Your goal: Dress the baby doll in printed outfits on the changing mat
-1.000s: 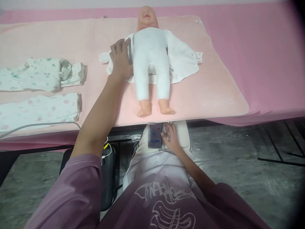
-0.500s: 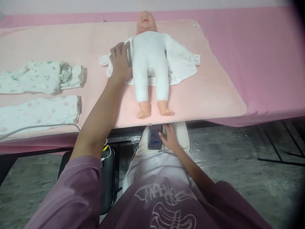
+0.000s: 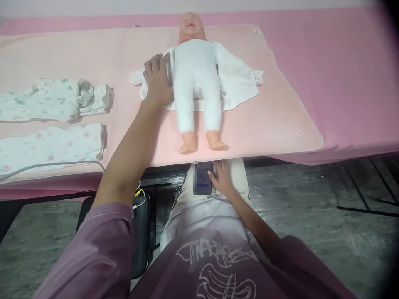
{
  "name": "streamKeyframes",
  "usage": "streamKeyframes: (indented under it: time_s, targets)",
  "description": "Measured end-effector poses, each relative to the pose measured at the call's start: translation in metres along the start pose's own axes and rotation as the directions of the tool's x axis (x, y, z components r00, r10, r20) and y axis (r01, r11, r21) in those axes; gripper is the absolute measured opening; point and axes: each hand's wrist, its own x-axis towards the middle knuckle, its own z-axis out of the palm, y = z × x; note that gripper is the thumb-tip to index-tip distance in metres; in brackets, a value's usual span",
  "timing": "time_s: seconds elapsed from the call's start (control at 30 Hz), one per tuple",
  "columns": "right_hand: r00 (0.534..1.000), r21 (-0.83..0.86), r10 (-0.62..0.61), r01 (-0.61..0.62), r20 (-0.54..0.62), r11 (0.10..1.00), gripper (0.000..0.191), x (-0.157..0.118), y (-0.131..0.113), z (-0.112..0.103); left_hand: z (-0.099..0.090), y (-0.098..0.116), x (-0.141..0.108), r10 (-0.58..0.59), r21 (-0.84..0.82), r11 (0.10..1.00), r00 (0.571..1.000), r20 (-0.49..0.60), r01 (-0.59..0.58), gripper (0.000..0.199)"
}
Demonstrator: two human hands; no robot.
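A baby doll with a white cloth body lies on its back on a pale pink mat, its head toward the far edge. Under it is spread a white garment, with sleeves out to both sides. My left hand rests, fingers spread, on the garment's left part beside the doll's torso. Below the table edge, my right hand lies on my lap with its fingers apart, the thumb at the side of a phone that rests on my thighs.
At the left lie two folded printed garments, one with green patterns and one with pink patterns. A grey cable crosses the mat's front left. Beneath the table stands a black case with a white cable.
My right thumb has shifted slightly at the phone's edge. My left hand, the doll and the garments have kept their places.
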Motion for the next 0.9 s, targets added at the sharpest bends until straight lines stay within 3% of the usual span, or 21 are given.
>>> streamKeyframes:
  time_s: [0.17,0.4,0.5,0.6,0.67,0.73,0.8,0.87,0.9]
  targets:
    - [1.0,-0.022,-0.021,0.021,-0.014,1.0,0.053,0.0,0.001,0.002,0.004,-0.005,0.002,0.032,0.003,0.999,0.999,-0.038,-0.032,0.122]
    - [0.999,-0.02,-0.043,0.043,-0.026,0.999,0.052,-0.001,0.004,0.003,0.019,-0.032,0.027,0.127,-0.193,0.97,0.985,-0.116,-0.148,0.095]
    - [0.997,0.028,-0.043,0.045,-0.062,0.999,0.051,0.0,0.004,0.003,0.018,-0.036,0.032,0.171,-0.089,0.979,0.976,-0.136,-0.184,0.09]
    - [0.99,0.097,0.006,0.008,-0.14,0.995,0.052,0.007,0.005,0.003,-0.002,-0.023,0.025,0.21,-0.006,0.977,0.97,-0.119,-0.212,0.093]
    - [0.982,0.128,0.048,-0.025,-0.183,0.991,0.053,0.015,0.005,0.003,-0.024,0.0,0.009,0.243,-0.012,0.968,0.952,-0.184,-0.25,0.088]
    - [0.977,0.148,0.071,-0.042,-0.199,0.988,0.051,0.027,0.005,0.004,-0.047,0.033,-0.023,0.311,-0.067,0.934,0.89,-0.332,-0.352,0.074]
    - [0.981,0.174,0.074,-0.042,-0.18,0.984,0.047,0.041,0.003,0.006,-0.063,0.069,-0.073,0.331,-0.141,0.876,0.788,-0.518,-0.461,0.061]
    - [0.989,0.217,0.068,-0.039,-0.128,0.975,0.044,0.056,0.0,0.009,-0.062,0.098,-0.137,0.202,-0.307,0.835,0.773,-0.602,-0.457,0.04]
    - [0.993,0.242,0.065,-0.04,-0.098,0.97,0.044,0.062,-0.002,0.011,-0.054,0.106,-0.171,0.153,-0.35,0.804,0.735,-0.66,-0.481,0.029]
